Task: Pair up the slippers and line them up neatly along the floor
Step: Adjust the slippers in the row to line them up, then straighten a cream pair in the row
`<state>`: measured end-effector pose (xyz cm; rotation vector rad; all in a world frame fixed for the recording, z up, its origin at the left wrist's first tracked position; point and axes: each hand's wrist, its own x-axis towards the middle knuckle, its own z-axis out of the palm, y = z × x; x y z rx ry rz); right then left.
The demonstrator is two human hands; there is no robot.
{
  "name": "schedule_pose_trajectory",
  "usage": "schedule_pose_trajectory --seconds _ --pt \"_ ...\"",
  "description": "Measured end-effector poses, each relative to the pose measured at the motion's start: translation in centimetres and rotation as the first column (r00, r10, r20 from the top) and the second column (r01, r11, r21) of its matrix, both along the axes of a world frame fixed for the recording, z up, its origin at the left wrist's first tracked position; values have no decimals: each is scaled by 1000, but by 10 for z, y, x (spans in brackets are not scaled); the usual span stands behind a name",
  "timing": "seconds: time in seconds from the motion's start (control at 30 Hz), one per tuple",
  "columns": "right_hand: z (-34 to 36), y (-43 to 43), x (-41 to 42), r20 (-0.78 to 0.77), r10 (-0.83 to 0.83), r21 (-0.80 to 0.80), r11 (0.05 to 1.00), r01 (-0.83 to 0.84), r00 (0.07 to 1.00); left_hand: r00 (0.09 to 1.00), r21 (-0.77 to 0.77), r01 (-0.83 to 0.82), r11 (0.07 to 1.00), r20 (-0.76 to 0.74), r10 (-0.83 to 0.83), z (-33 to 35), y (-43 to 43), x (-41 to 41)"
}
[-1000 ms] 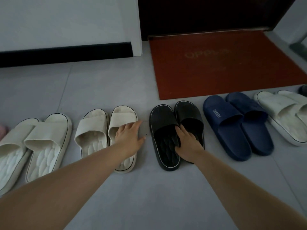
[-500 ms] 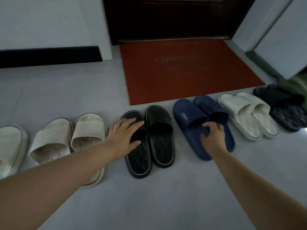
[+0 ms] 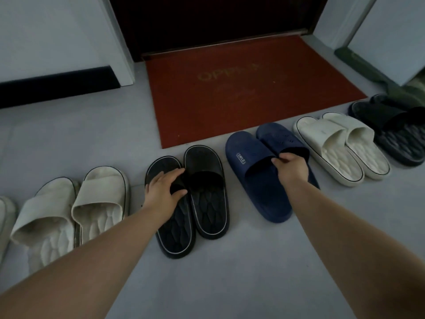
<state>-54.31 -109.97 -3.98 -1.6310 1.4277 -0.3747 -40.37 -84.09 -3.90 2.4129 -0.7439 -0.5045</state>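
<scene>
Slipper pairs lie in a row across the grey floor. My left hand [image 3: 164, 192] lies over the strap of the left black slipper [image 3: 174, 231], fingers curled around it; its mate [image 3: 207, 194] touches it on the right. My right hand [image 3: 291, 168] pinches the straps of the navy pair, between the left navy slipper [image 3: 255, 173] with a "SMILE" tag and the right navy slipper [image 3: 279, 138]. A cream pair [image 3: 69, 215] is to the left. A white pair [image 3: 338, 146] and a dark pair [image 3: 391, 130] lie to the right.
A red doormat [image 3: 230, 95] lies just behind the row, before a dark door. White walls with a black skirting board [image 3: 57, 85] stand at the back left. Another cream slipper [image 3: 4, 217] shows at the left edge. A green object [image 3: 407, 93] sits at far right.
My view has swung right. My left hand went from the cream slipper onto the left black slipper. My right hand left the black pair and took hold of the navy pair's straps.
</scene>
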Motion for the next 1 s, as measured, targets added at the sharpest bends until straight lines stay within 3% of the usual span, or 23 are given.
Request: schedule_pose_trajectory --seconds 0.37,0.43,0.5,0.57,0.6,0.7,0.83,1.0 --pt "-11 3 -11 9 -48 -11 999 48 999 989 -148 -146 978 -42 141 -13 1 6" --pt "-5 11 -10 -27 -76 -83 994 73 997 986 -158 -166 973 -61 158 -12 -1 5" --pt "5 32 -7 19 -90 -269 959 92 996 983 -149 -183 972 -48 178 -10 0 2" --pt "9 65 2 109 143 -435 897 -82 984 972 -123 -229 966 21 233 -7 4 -4" --pt "10 81 10 97 319 -429 868 -250 943 956 -109 -283 953 54 290 -5 9 -6" --pt "-1 105 34 -95 665 -185 719 -670 741 894 -83 -441 894 55 446 -6 28 -3" --pt "-18 109 47 -128 703 -165 681 -713 700 862 -109 -500 859 -157 482 -7 43 6" --pt "-22 116 49 -120 703 -181 679 -711 701 854 -131 -510 850 -201 480 -3 49 10"
